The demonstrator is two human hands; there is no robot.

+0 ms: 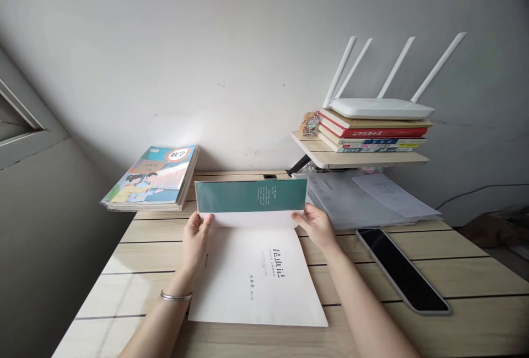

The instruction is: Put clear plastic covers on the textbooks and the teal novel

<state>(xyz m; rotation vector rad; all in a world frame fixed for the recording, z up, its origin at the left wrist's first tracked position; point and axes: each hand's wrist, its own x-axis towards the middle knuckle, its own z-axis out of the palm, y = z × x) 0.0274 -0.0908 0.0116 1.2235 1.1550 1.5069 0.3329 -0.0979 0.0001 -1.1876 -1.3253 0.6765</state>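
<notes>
Setting: a plain, pale wall [239,71] with a few small dark marks, a window frame [25,104] at far left, and a wood-grain desk [124,292] crossed by dark lines.

Centre of desk: one open paperback [235,281], its white title page, printed 昆虫记 with smaller lines of text, lying towards the person. Its far part, a white strip with a teal flap [231,197] bearing small white print, is raised at a tilt.

Left hand [196,232]: grasping the raised part at its left edge, thumb on the white strip; a silver bangle [176,296] on the wrist.

Right hand [317,227]: grasping the same part at its right edge, thumb likewise in front.

Left rear: one stack of textbooks [151,176], the uppermost marked 数学, with cartoon figures on the cover.

Right rear: one raised shelf [372,158] carrying a pile of books [372,132], spines outward, a white four-antenna router [380,107] on top; a small brownish ornament [309,124] beside the pile. Below the shelf, translucent plastic folders [339,198] and a printed sheet [392,195].

Right: one smartphone [403,270], face up, screen dark, pale rim, lying aslant near the right forearm.
</notes>
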